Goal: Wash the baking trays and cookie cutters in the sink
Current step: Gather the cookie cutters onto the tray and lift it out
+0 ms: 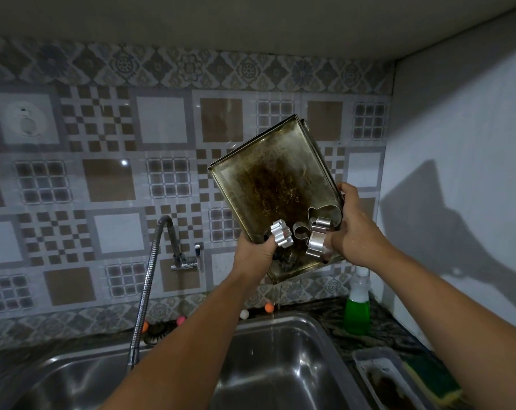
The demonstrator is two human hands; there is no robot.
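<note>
I hold two stacked metal baking trays (265,179) tilted up high above the steel sink (283,359), the front one stained dark brown. My left hand (255,251) grips their lower left corner. My right hand (355,229) grips the lower right edge. Several shiny cookie cutters lie piled at the trays' low end: a flower-shaped one (282,233) by my left thumb, a larger curved one (324,214) and another (317,242) by my right hand. Water drips from the trays' bottom corner into the sink.
A flexible metal faucet hose (149,279) hangs over the sink's left side. A bottle of green dish soap (358,306) stands on the counter at right, with a small container (381,377) and a green-yellow sponge (434,380) nearer me. Small coloured balls (244,313) sit behind the sink.
</note>
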